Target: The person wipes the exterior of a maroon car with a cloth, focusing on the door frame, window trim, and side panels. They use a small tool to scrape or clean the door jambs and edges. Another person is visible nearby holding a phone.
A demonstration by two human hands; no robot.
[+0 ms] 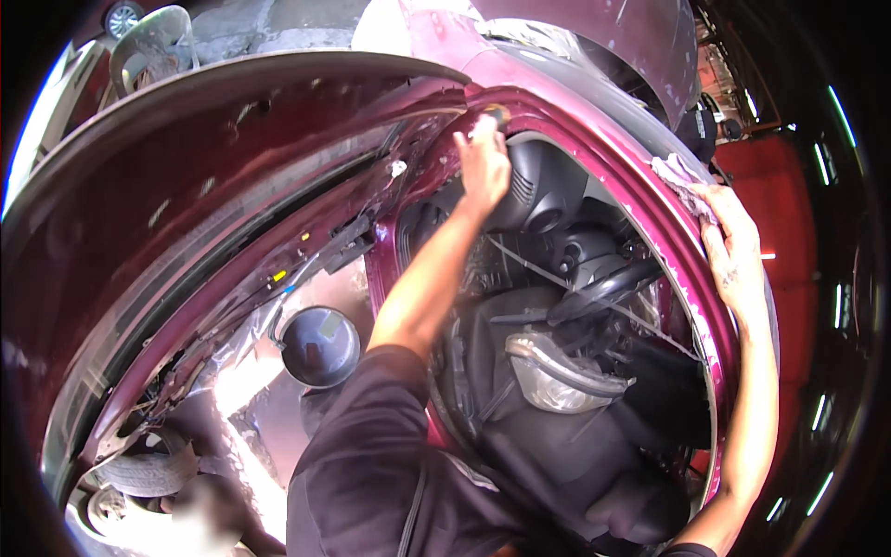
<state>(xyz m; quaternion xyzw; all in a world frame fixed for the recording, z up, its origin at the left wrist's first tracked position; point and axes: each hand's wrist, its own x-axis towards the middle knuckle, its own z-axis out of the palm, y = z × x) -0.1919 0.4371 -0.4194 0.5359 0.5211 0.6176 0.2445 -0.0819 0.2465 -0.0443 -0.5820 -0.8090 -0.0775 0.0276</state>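
A maroon car body with its door (186, 176) swung wide fills the view. My left hand (484, 167) reaches across the door opening to the painted frame (538, 110) at its far corner. Its fingers close on a small dark object with a yellowish edge (497, 115), pressed close to the paint; the kind is unclear. On the right, my right hand (731, 237) lies along the roof edge, with a crumpled pale cloth (682, 181) under its fingers. Pale scuffed patches run down the inner frame lip near it.
Inside are a steering wheel (608, 290), a dark dashboard (534, 186) and a loose headlamp (561, 376) lying on the seat. A dark bowl (320, 346) stands on the floor beyond the sill. Tyres (148, 464) lie at the lower left; a plastic chair (153, 56) stands at the far left.
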